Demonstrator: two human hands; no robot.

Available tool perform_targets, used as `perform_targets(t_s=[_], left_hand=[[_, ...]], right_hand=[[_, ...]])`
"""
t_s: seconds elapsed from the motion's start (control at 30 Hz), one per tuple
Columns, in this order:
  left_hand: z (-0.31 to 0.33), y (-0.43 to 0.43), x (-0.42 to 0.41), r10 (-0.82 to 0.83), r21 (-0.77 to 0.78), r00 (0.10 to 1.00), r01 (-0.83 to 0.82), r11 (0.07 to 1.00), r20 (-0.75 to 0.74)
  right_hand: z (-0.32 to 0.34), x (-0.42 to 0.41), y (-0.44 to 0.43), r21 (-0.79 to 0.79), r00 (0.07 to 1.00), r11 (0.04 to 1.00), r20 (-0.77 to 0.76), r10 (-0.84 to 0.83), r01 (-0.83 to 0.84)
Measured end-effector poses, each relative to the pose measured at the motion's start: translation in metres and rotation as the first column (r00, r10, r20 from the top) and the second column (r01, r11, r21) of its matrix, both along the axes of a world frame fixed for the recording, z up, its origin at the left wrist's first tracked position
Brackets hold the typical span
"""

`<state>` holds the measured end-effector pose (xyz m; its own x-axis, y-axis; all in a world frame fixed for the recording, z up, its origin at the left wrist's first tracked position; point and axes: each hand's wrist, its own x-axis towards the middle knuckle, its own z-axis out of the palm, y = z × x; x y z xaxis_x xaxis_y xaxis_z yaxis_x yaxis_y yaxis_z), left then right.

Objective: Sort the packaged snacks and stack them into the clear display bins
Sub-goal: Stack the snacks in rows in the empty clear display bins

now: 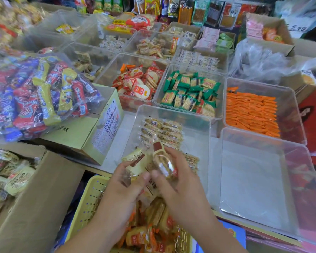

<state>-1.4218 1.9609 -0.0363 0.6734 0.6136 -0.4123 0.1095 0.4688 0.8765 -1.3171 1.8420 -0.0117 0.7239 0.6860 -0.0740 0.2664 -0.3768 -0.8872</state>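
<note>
Clear-wrapped cracker packet [164, 162] gripped in right hand [181, 189], fingers curled round it. Cream packets [135, 162] gripped in left hand [122, 183]; likely 2, too blurred to count. Both hands thumbs close together, over far edge of yellow basket [88, 201] of mixed snacks [140, 236]. Just beyond: clear bin [195, 125] with 2 rows of brown packets [162, 130] stacked along its left side. Right of it, second clear bin [254, 179]. Behind: bins of orange packets [252, 112], green packets [190, 92], red-white rice crackers [139, 83]. Cardboard box [44, 198] at left.
</note>
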Motion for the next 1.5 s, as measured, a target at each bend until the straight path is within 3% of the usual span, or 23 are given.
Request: perform_targets(t_s=[0.1, 0.2, 0.3, 0.37, 0.5, 0.6, 0.77, 1.0, 1.1, 1.13, 1.2, 1.23, 1.27, 1.33, 1.4, 1.5], left_hand=[[-0.002, 0.006, -0.001, 0.032, -0.056, 0.999, -0.033, 0.998, -0.009], [-0.006, 0.017, -0.001, 0.084, -0.122, 0.996, -0.084, 0.989, -0.005], [-0.007, 0.026, -0.003, 0.118, -0.126, 0.993, -0.12, 0.985, -0.021], [-0.007, 0.031, -0.005, 0.126, -0.126, 0.992, -0.127, 0.984, -0.02], [-0.011, 0.033, -0.009, 0.122, -0.096, 0.992, -0.125, 0.988, -0.035], [-0.012, 0.033, -0.01, 0.137, -0.05, 0.989, -0.14, 0.989, -0.06], [-0.014, 0.034, -0.016, 0.181, -0.045, 0.98, -0.185, 0.982, -0.087], [-0.008, 0.04, -0.029, 0.184, -0.181, 0.982, -0.188, 0.965, -0.036], [-0.004, 0.042, -0.033, 0.211, -0.212, 0.977, -0.211, 0.954, -0.023], [-0.002, 0.042, -0.033, 0.22, -0.205, 0.975, -0.222, 0.953, -0.032], [0.001, 0.041, -0.033, 0.238, -0.165, 0.969, -0.246, 0.955, -0.067], [0.002, 0.04, -0.032, 0.25, -0.148, 0.965, -0.26, 0.954, -0.086], [0.003, 0.039, -0.031, 0.259, -0.139, 0.961, -0.27, 0.953, -0.097], [0.004, 0.034, -0.027, 0.26, -0.122, 0.96, -0.272, 0.955, -0.104], [0.004, 0.027, -0.021, 0.232, -0.075, 0.967, -0.24, 0.968, -0.101], [0.006, 0.018, -0.011, 0.191, -0.044, 0.979, -0.194, 0.98, -0.076]], right_hand=[[-0.005, 0.03, -0.003, -0.086, 0.997, 0.996, 0.067, -0.022, 0.028], [-0.01, 0.078, -0.006, -0.26, 0.951, 0.96, 0.308, -0.023, 0.108], [-0.017, 0.129, 0.002, -0.466, 0.833, 0.871, 0.536, 0.139, 0.155], [-0.026, 0.154, 0.013, -0.62, 0.741, 0.768, 0.589, 0.322, 0.159], [-0.056, 0.175, 0.036, -0.86, 0.633, 0.495, 0.454, 0.626, 0.127], [-0.083, 0.176, 0.045, -0.937, 0.631, 0.335, 0.317, 0.708, 0.095], [-0.112, 0.179, 0.057, -0.967, 0.788, 0.241, 0.089, 0.609, -0.077], [-0.109, 0.177, 0.069, -0.975, 0.811, 0.159, -0.035, 0.584, -0.157], [-0.084, 0.164, 0.072, -0.972, 0.827, 0.234, 0.104, 0.552, -0.034], [-0.073, 0.156, 0.071, -0.945, 0.828, 0.328, 0.181, 0.53, -0.003], [-0.048, 0.125, 0.065, -0.764, 0.865, 0.643, 0.291, 0.408, -0.047], [-0.035, 0.101, 0.059, -0.582, 0.895, 0.806, 0.296, 0.333, -0.107], [-0.02, 0.073, 0.053, -0.381, 0.921, 0.909, 0.268, 0.284, -0.169], [0.004, 0.022, 0.04, -0.178, 0.927, 0.948, 0.225, 0.299, -0.262], [0.01, -0.008, 0.029, -0.227, 0.894, 0.925, 0.267, 0.359, -0.304], [0.007, -0.019, 0.023, -0.321, 0.881, 0.917, 0.326, 0.343, -0.238]])
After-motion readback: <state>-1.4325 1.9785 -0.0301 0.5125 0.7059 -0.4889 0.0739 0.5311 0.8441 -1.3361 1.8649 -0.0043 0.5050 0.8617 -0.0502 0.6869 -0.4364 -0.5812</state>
